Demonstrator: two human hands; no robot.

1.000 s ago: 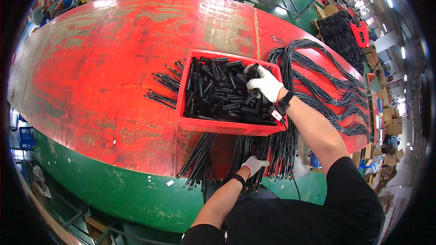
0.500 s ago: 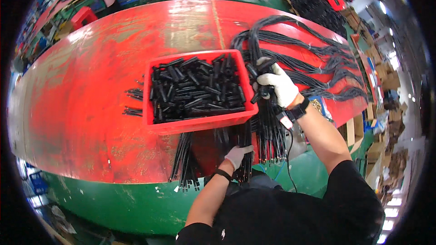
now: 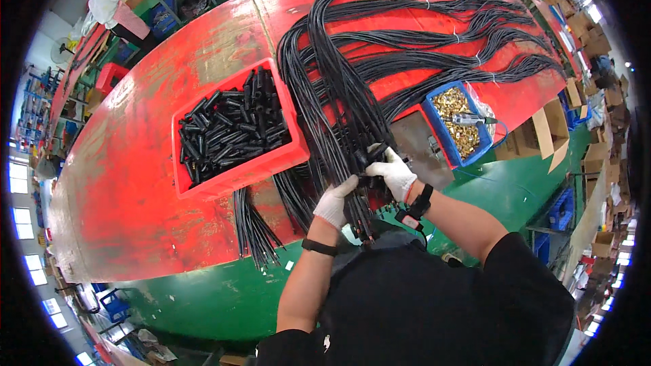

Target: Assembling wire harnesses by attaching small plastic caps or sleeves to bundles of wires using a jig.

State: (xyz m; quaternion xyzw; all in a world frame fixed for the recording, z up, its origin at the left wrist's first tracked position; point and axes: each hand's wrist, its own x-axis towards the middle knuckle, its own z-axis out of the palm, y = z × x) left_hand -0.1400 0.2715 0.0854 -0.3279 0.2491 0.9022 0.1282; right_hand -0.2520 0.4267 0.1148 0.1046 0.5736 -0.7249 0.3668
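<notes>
My left hand (image 3: 334,205), in a white glove, is closed around the hanging ends of a bundle of black cables (image 3: 342,102) at the table's near edge. Close beside it, my gloved right hand (image 3: 396,173) grips several short black sleeves (image 3: 369,156) over the same bundle. Its fingers partly hide them. To the left stands a red plastic bin (image 3: 245,179) heaped with similar black sleeves (image 3: 230,127). Cable ends (image 3: 254,230) with small metal tips hang over the edge below the bin.
Long cable bundles (image 3: 434,41) sweep across the red table (image 3: 129,183) to the far right. A blue tray (image 3: 456,137) of brass-coloured fittings, with a metal tool (image 3: 471,119) on it, sits right of my hands. Cardboard boxes (image 3: 542,135) stand beyond. Another person (image 3: 115,3) works far left.
My right hand has come from beside the bin down to the cable ends near my left hand, still gripping sleeves. The view has turned, bringing the blue tray into fuller sight.
</notes>
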